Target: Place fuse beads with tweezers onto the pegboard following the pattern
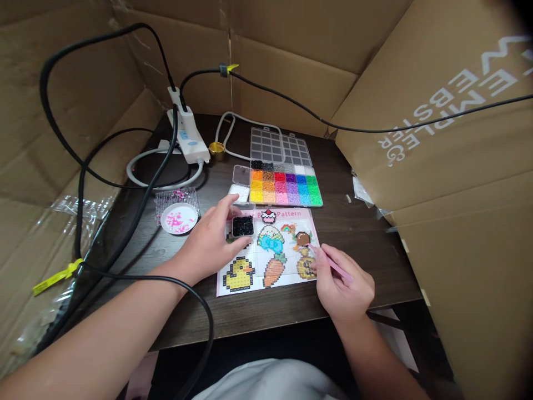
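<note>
My left hand (220, 233) grips a small clear box of black beads (243, 226) between thumb and fingers, over the left part of the pattern sheet (255, 284). My right hand (343, 283) pinches pink tweezers (338, 269), whose tip reaches the brown round part of a bead figure on the sheet's right side. Printed on the sheet are a yellow duck (238, 274), a carrot (275, 270) and a money bag (306, 266). Blue and white beads lie over the ice cream picture (270, 240). A cupcake of beads (268, 216) sits near the top edge.
Behind the sheet stands a sorted bead case (285, 186) with its lid raised. A small box of white beads (239, 193) is beside it. At left are a white dish (179, 219) of pink beads and a power strip (188, 130). Black cables (144, 205) cross above my left arm; cardboard walls surround the table.
</note>
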A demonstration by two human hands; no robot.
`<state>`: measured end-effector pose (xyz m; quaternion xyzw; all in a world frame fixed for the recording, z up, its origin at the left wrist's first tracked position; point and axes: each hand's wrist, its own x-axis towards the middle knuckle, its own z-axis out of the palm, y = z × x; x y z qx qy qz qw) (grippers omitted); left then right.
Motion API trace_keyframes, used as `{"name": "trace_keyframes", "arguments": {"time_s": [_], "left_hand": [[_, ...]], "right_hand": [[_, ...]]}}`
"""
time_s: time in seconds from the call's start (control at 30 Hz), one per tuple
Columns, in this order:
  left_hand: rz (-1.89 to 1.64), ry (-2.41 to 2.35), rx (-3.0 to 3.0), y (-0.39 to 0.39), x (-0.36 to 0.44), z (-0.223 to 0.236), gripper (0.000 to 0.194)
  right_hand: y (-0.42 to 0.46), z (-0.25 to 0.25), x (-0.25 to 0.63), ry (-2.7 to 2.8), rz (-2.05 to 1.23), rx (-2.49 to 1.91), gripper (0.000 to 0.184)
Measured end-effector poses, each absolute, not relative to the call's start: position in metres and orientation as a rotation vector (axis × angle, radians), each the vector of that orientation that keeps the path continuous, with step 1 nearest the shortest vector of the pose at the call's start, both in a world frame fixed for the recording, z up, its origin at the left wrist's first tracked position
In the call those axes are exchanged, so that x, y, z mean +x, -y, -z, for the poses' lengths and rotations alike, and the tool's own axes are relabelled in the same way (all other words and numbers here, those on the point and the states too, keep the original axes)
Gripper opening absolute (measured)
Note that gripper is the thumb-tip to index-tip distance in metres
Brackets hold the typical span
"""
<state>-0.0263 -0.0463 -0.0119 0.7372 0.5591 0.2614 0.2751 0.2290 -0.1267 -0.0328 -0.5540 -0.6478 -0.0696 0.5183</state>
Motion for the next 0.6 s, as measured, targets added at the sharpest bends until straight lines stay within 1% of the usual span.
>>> {"name": "trace_keyframes", "arguments": {"time_s": [0.4,0.6], "left_hand": [[-0.696,-1.509,1.988,0.0457,-0.0264,0.0136,0.08],[-0.698,-1.509,1.993,0.0452,-0.027,0.0142,0.08]], "right_hand": [[0.1274,0.0351,0.2296,1.562,0.164,-1.32,0.016],[0.1276,0.0356,0.2298,1.572,0.161,-1.299,0.02]]}}
